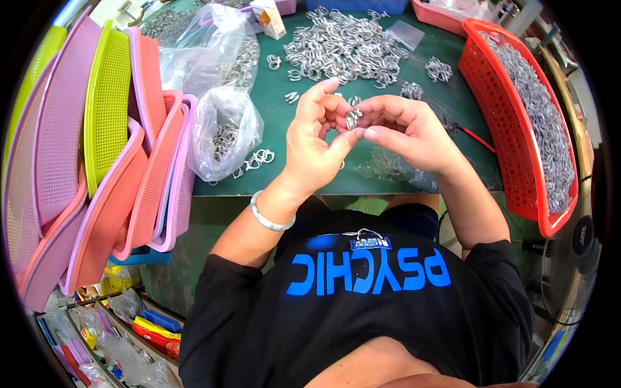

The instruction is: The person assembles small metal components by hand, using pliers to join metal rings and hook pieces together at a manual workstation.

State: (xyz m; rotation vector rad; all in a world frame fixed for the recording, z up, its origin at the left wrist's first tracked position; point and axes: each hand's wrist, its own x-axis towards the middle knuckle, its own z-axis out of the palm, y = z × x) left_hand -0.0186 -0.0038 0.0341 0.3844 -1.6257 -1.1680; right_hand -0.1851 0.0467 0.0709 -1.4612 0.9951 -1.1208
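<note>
Over the near part of the green table (275,129), my left hand (309,139) and my right hand (411,132) meet at their fingertips. Between them they pinch a few small silver metal rings (352,119), which look like open clips; fingers partly cover these. Beyond my hands spreads a large heap of similar rings (343,45). Small clusters (411,90) lie to its right. On the left, a clear plastic bag (246,123) stands open with rings inside, and several loose rings (259,159) rest beside it.
Stacked perforated plastic baskets (107,103) in purple, green and coral crowd the left side. A red basket (495,129) full of grey metal rings stands at the right. Near it lies a red-handled tool (479,139). A black fan (566,265) is at lower right.
</note>
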